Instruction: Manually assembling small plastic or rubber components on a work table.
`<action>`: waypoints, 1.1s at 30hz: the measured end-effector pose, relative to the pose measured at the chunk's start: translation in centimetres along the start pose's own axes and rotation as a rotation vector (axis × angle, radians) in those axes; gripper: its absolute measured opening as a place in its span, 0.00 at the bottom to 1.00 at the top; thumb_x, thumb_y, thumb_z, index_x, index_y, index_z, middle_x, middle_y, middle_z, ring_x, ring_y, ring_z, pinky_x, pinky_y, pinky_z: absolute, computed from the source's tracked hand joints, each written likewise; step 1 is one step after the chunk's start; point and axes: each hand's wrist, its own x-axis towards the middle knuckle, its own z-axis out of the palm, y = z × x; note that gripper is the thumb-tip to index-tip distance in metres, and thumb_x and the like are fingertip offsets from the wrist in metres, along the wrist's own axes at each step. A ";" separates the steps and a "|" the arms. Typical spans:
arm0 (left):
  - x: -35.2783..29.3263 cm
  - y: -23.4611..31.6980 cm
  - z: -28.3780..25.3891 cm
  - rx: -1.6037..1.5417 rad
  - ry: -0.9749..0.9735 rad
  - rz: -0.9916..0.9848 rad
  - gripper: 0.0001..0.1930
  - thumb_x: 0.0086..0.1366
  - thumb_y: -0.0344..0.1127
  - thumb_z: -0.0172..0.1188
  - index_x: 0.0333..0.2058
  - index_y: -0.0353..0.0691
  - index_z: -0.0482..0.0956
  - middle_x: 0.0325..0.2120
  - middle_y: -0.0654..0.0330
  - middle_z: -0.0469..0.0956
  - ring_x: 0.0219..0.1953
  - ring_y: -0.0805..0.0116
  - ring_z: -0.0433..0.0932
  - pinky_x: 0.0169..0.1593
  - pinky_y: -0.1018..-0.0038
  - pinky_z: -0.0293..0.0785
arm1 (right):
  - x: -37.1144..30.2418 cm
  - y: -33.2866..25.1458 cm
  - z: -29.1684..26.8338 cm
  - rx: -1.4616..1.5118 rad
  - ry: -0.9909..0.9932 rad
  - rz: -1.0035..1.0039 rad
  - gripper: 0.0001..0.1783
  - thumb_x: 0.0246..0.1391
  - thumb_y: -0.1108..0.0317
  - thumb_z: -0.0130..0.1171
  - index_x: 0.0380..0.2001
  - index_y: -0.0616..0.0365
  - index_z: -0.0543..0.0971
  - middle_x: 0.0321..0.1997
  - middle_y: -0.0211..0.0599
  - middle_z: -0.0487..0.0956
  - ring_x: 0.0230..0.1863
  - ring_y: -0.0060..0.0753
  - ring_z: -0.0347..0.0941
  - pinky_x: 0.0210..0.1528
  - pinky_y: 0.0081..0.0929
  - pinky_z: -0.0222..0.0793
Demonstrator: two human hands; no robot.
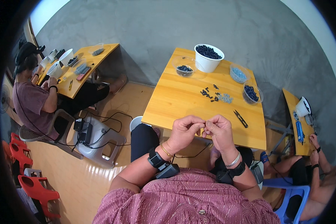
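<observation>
Over the near edge of a yellow wooden table (168, 95), my left hand (184, 131) and my right hand (221, 133) meet with thumbs and fingertips pinched together. Whatever they pinch is too small or hidden to make out. Farther in on the tabletop lie a scatter of small black pieces (205, 92) and, touching it, a heap of small clear-grey pieces (225, 98). To the right of these rests a pair of black thread snips (240, 118).
A white bucket (209, 66) full of black pieces stands at the back, beside a clear tub (184, 71) of dark pieces. On the right are tubs of light-blue (238, 74) and dark-blue pieces (251, 94). People work at tables left (37, 89) and right (313, 164). Cables cross a grey stool (100, 140).
</observation>
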 end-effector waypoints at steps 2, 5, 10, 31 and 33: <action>-0.3 -0.3 0.0 -0.142 0.059 -0.157 0.04 0.56 0.23 0.55 0.32 0.32 0.76 0.23 0.62 0.75 0.22 0.76 0.73 0.27 0.82 0.72 | 0.0 -0.1 0.0 -0.006 0.011 0.044 0.05 0.53 0.73 0.51 0.30 0.65 0.72 0.22 0.35 0.73 0.21 0.22 0.69 0.26 0.20 0.71; 0.0 -0.2 -0.4 -0.074 0.101 -0.187 0.04 0.57 0.23 0.55 0.32 0.32 0.76 0.23 0.62 0.75 0.23 0.77 0.73 0.27 0.83 0.71 | -0.2 -0.7 -0.5 -0.118 0.051 -0.004 0.08 0.54 0.72 0.51 0.35 0.64 0.72 0.24 0.33 0.73 0.22 0.20 0.68 0.27 0.18 0.70; 0.2 -0.2 -0.5 -0.096 0.078 -0.151 0.05 0.57 0.23 0.55 0.33 0.32 0.76 0.24 0.61 0.75 0.23 0.77 0.72 0.28 0.83 0.71 | -0.4 -1.3 -0.8 -0.523 -0.020 -0.098 0.08 0.53 0.73 0.51 0.35 0.65 0.73 0.24 0.30 0.73 0.23 0.17 0.68 0.27 0.15 0.68; 1.3 -4.6 -0.3 -0.068 0.065 -0.355 0.07 0.57 0.25 0.56 0.35 0.32 0.76 0.26 0.61 0.77 0.26 0.76 0.74 0.31 0.82 0.73 | 1.6 3.3 -3.1 -0.857 0.049 -0.390 0.02 0.49 0.76 0.52 0.27 0.63 0.74 0.24 0.35 0.74 0.25 0.26 0.70 0.27 0.20 0.66; 1.5 -7.3 -0.4 0.019 0.066 -0.326 0.06 0.57 0.25 0.55 0.34 0.32 0.76 0.26 0.61 0.77 0.26 0.76 0.74 0.31 0.82 0.72 | 2.4 4.4 -4.6 -0.950 0.047 -0.449 0.01 0.47 0.77 0.53 0.26 0.62 0.74 0.24 0.38 0.74 0.25 0.32 0.71 0.28 0.23 0.66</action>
